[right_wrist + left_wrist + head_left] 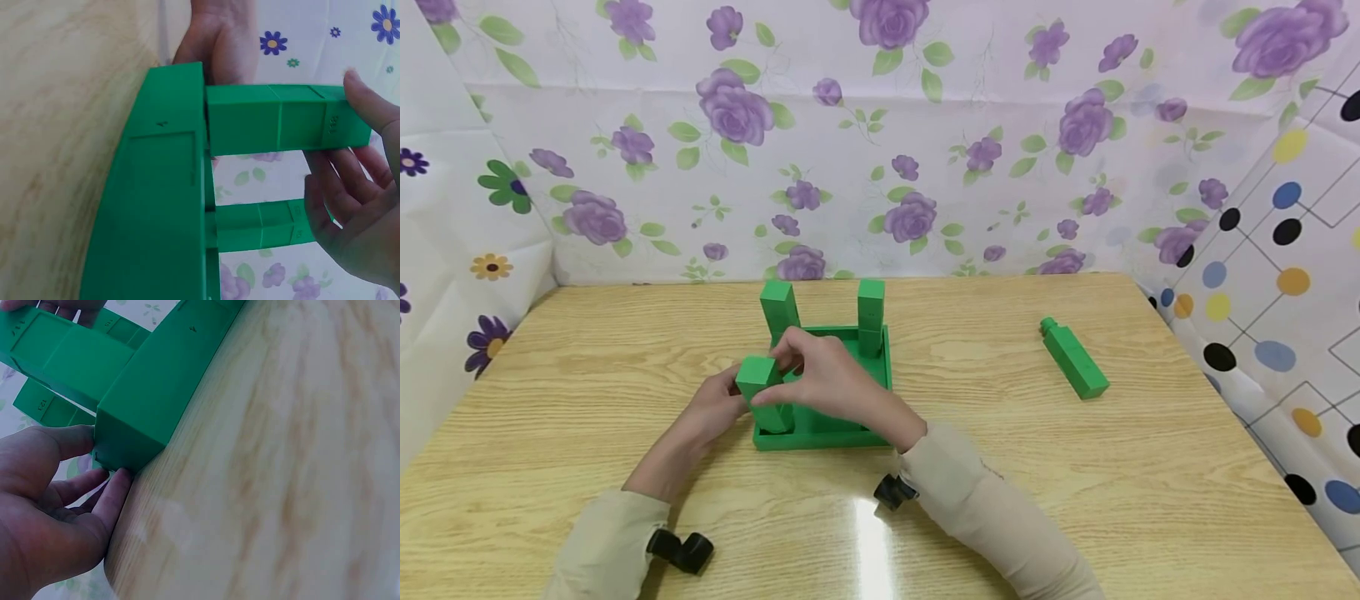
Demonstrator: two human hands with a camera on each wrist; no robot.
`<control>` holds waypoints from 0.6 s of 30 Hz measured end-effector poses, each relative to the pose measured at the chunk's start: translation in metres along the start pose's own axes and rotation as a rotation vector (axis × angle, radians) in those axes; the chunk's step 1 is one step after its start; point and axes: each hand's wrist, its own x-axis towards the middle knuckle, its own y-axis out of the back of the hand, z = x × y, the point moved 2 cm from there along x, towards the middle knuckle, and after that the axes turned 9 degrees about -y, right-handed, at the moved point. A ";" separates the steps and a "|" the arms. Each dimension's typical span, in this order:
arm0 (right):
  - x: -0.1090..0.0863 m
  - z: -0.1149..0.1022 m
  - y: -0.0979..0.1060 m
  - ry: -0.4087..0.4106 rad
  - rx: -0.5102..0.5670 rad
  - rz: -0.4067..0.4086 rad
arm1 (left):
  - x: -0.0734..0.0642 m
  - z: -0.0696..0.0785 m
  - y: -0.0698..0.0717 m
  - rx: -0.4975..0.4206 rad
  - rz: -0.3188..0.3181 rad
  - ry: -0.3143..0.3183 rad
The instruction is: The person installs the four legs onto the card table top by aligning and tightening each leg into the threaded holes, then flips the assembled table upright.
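While my left hand (56, 512) pinches the tray (159, 375) corner, my right hand (829, 377) pinches the upright leg (247, 122) up top.

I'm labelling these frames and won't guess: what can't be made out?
Head: foot of far-left post, behind the right hand.
Head: near-right corner of the green tray, behind right forearm.
Head: any number on the loose post; too small.
Right wrist: most fingers of the left hand, behind the green tray and held post.
Left wrist: most of the right hand, beyond the top edge.

Purple-flowered cloth (865, 158) behind wooden table (970, 375)
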 end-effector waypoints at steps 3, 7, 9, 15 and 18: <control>-0.002 -0.001 -0.003 0.001 -0.038 0.049 | 0.000 0.000 0.000 -0.002 -0.001 0.007; -0.006 -0.004 -0.006 0.042 -0.115 0.120 | 0.000 0.001 0.000 0.003 0.000 0.012; -0.007 -0.004 -0.007 0.064 -0.155 0.156 | 0.000 0.001 0.000 0.011 -0.001 0.009; -0.010 -0.005 -0.008 0.098 -0.214 0.216 | -0.001 0.001 0.000 0.021 -0.008 0.001; -0.010 -0.004 -0.008 0.074 -0.224 0.202 | 0.000 0.000 0.000 0.022 -0.003 0.000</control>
